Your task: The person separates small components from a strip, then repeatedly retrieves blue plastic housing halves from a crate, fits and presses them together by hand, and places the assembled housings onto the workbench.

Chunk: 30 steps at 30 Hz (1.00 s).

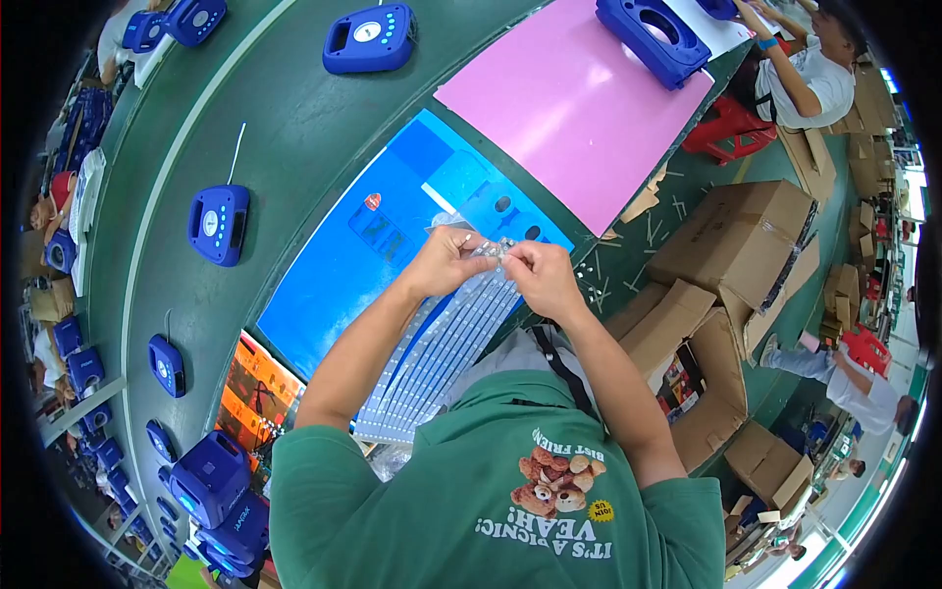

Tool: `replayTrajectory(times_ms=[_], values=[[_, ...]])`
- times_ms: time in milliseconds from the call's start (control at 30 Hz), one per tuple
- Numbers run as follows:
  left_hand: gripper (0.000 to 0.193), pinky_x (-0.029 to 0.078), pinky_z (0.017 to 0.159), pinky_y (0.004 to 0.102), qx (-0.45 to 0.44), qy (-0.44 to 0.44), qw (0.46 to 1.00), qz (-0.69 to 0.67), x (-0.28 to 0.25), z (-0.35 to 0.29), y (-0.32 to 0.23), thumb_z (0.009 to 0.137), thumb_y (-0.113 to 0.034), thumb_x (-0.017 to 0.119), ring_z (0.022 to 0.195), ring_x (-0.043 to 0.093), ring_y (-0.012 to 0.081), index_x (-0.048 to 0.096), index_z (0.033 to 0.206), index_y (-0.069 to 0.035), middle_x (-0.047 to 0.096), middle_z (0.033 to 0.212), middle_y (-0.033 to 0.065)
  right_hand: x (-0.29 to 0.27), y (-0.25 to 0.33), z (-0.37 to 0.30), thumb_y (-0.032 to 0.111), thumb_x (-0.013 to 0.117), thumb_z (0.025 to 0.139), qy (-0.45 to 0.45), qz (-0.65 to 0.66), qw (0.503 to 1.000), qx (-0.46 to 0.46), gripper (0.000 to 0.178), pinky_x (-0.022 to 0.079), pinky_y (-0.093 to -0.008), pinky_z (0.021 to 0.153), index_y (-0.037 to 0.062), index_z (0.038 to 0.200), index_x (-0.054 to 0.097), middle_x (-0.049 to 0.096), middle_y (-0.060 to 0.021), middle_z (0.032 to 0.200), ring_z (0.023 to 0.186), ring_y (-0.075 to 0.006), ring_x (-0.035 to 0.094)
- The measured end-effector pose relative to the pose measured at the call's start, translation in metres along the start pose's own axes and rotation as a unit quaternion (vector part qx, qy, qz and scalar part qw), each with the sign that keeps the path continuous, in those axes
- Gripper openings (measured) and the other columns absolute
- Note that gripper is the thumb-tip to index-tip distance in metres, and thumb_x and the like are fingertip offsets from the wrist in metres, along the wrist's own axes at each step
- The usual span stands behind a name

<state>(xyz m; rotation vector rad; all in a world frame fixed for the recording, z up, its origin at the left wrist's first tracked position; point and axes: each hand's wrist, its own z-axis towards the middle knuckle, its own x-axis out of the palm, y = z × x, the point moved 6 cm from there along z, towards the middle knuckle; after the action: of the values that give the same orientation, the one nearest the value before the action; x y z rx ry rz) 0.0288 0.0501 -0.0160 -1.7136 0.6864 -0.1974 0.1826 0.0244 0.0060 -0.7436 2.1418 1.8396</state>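
My left hand (442,263) and my right hand (545,280) meet over the bright blue mat (329,265). Both are closed in a pinch, thumbs facing each other, on a small cluster of shiny clear and silver pieces (493,250); their exact kind is too small to tell. Just below, a sheet of long white strips (432,363) with rows of small dots slopes from the hands toward my lap. Its upper end reaches the fingers, but I cannot tell whether it is joined to the pieces. Behind my left fingers some clear plastic shows.
Blue box-shaped devices with round dials, such as one device (219,226), stand on the green conveyor (280,128) to the left. A pink sheet (579,98) bears a blue housing (655,41). Open cardboard boxes (731,240) and a red stool (728,133) stand right, near a seated co-worker (810,83).
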Motion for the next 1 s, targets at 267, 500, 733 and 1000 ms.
replayTrajectory(times_ms=[267, 500, 733, 1000], values=[[0.019, 0.046, 0.062, 0.0206, -0.023, 0.034, 0.963, -0.268, 0.012, -0.006, -0.003, 0.079, -0.005, 0.07, 0.07, 0.056, 0.0034, 0.068, 0.097, 0.0, 0.066, 0.081, 0.0006, -0.003, 0.0, -0.01, 0.007, 0.062, 0.083, 0.038, 0.188, 0.981, 0.021, 0.01, 0.035, -0.0196, 0.049, -0.001, 0.078, 0.064, 0.056, 0.002, 0.063, 0.056, -0.0027, 0.047], [0.02, 0.047, 0.064, 0.0212, -0.033, 0.018, 0.965, -0.26, 0.01, -0.008, -0.013, 0.079, -0.003, 0.069, 0.072, 0.057, 0.0051, 0.069, 0.099, 0.0, 0.066, 0.082, 0.0017, -0.003, 0.0, -0.012, 0.009, 0.063, 0.085, -0.004, 0.213, 0.977, 0.012, 0.011, 0.032, -0.0196, 0.047, -0.0002, 0.079, 0.065, 0.054, 0.0031, 0.061, 0.055, -0.002, 0.044], [0.019, 0.047, 0.062, 0.0197, -0.018, -0.004, 0.963, -0.27, 0.012, -0.008, -0.015, 0.078, -0.002, 0.07, 0.071, 0.058, 0.0054, 0.069, 0.097, 0.002, 0.066, 0.082, 0.0026, -0.001, 0.001, -0.014, 0.008, 0.062, 0.085, -0.021, 0.24, 0.97, 0.018, 0.011, 0.032, -0.019, 0.048, -0.0009, 0.079, 0.065, 0.054, 0.0037, 0.061, 0.055, -0.0018, 0.044], [0.019, 0.043, 0.057, 0.0178, -0.032, -0.008, 0.963, -0.268, 0.009, -0.009, -0.021, 0.078, -0.002, 0.07, 0.068, 0.054, 0.0033, 0.069, 0.097, 0.001, 0.065, 0.081, 0.0005, -0.001, -0.003, -0.013, 0.007, 0.064, 0.082, -0.034, 0.257, 0.965, 0.034, 0.009, 0.032, -0.0184, 0.046, -0.0014, 0.08, 0.066, 0.056, 0.0043, 0.061, 0.054, -0.0003, 0.044]])
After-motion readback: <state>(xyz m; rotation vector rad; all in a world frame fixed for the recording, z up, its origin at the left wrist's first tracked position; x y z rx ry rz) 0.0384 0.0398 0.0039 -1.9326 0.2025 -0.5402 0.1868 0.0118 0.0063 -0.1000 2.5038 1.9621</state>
